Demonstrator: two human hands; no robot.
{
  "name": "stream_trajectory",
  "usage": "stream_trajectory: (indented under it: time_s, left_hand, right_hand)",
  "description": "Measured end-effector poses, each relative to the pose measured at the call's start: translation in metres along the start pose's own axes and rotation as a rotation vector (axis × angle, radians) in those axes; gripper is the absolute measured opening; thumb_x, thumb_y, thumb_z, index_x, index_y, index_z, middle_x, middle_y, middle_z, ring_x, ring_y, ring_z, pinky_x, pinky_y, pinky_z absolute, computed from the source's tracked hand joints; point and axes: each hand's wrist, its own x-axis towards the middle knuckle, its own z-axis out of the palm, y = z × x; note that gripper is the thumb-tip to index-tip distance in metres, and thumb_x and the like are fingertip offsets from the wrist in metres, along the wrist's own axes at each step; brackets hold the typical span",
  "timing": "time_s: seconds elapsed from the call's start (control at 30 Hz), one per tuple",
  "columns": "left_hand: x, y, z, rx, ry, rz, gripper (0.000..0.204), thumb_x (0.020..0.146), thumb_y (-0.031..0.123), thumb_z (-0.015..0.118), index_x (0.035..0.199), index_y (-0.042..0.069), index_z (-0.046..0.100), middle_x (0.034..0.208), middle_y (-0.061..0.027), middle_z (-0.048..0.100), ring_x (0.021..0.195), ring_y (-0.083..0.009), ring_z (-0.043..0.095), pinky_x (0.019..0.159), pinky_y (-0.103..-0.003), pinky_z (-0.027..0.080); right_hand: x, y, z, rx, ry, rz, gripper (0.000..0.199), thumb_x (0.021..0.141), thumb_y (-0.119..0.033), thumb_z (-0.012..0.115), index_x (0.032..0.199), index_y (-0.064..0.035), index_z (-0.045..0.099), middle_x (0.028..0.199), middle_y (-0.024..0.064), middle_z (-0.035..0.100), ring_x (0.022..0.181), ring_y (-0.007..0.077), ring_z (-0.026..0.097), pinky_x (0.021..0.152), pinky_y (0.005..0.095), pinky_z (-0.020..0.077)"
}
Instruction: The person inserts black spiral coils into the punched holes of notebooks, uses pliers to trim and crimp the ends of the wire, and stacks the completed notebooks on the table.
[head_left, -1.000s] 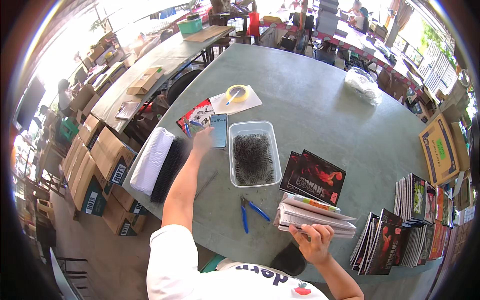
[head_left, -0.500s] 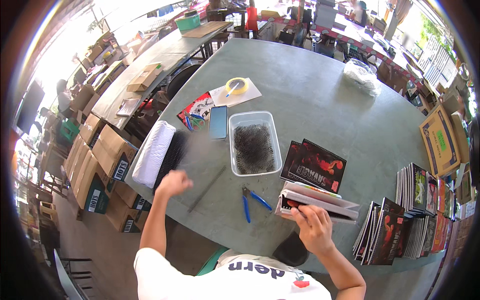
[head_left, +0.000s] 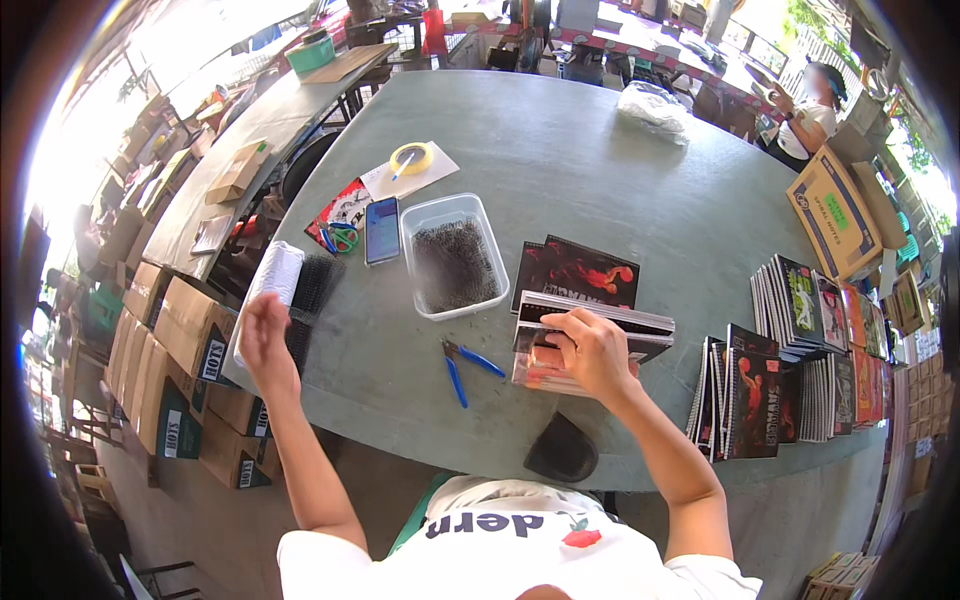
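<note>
My left hand (head_left: pixel 266 340) is raised at the table's left edge, beside a white wrapped roll (head_left: pixel 277 275) and a bundle of black spiral coils (head_left: pixel 318 285). Its fingers look stretched and slightly blurred, with nothing visible in them. My right hand (head_left: pixel 592 350) grips a thick notebook (head_left: pixel 650 328) along its upper edge, thumb and fingers on its dark cover. Behind it lie black notebooks with a red picture (head_left: pixel 590 272). Blue-handled cutting pliers (head_left: pixel 460 372) rest to the left of the notebook. A clear plastic tub (head_left: pixel 493 292) holds many short black coil pieces.
Near the tub are a phone (head_left: pixel 381 232), scissors (head_left: pixel 343 237) and a tape roll (head_left: pixel 411 158) on paper. Stacked notebooks (head_left: pixel 750 400) stand at right by a carton (head_left: pixel 835 215). A plastic bag (head_left: pixel 655 110) lies far back. Cartons (head_left: pixel 190 325) stand left; a person (head_left: pixel 805 125) is far right.
The view has swung right. My left hand has moved left and up, over the roll and coil bundle. My right hand still grips the notebook, now more upright. A person has appeared at far right.
</note>
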Motion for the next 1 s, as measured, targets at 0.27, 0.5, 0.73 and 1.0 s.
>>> stream_trajectory:
  time_s: [0.27,0.5,0.73,1.0]
  left_hand:
    - [-0.111,0.016,0.119,0.115,-1.024,-0.251,0.062,0.083,0.001,0.047,0.14,0.018,0.029,0.071,-0.0072,0.057,0.062,-0.014,0.053,0.057,-0.03,0.047]
    - [-0.126,0.015,0.139,0.149,-1.034,-0.221,0.081,0.081,0.002,0.057,0.144,0.013,0.007,0.081,-0.0146,0.065,0.065,-0.0214,0.062,0.063,-0.032,0.049]
    - [-0.109,0.03,0.137,0.142,-0.854,-0.394,0.013,0.086,0.008,0.057,0.094,0.0,0.065,0.077,-0.0098,0.065,0.069,-0.0135,0.06,0.064,-0.026,0.048]
    - [-0.113,0.038,0.146,0.1,-0.693,-0.04,0.014,0.086,0.012,0.06,0.091,0.0,0.064,0.076,-0.0085,0.064,0.061,-0.0122,0.056,0.059,-0.025,0.046]
  right_hand:
    - [0.004,-0.02,0.019,-0.374,-0.187,0.007,0.017,0.077,-0.024,0.062,0.085,-0.0095,0.059,0.069,0.0069,0.063,0.065,0.0264,0.063,0.058,0.037,0.0472]
    - [0.013,-0.015,0.018,-0.303,-0.23,0.037,0.019,0.079,-0.028,0.062,0.081,-0.0093,0.06,0.07,0.0091,0.064,0.063,0.0278,0.063,0.054,0.0397,0.0467]
    - [0.039,-0.003,-0.001,0.167,-0.341,0.35,0.02,0.081,-0.03,0.061,0.095,-0.0177,0.068,0.075,0.0069,0.066,0.072,0.0257,0.063,0.064,0.0357,0.0466]
    - [0.034,-0.011,-0.001,0.182,-0.317,0.335,0.02,0.081,-0.027,0.064,0.097,-0.0159,0.069,0.08,0.007,0.068,0.068,0.0211,0.064,0.062,0.0303,0.0473]
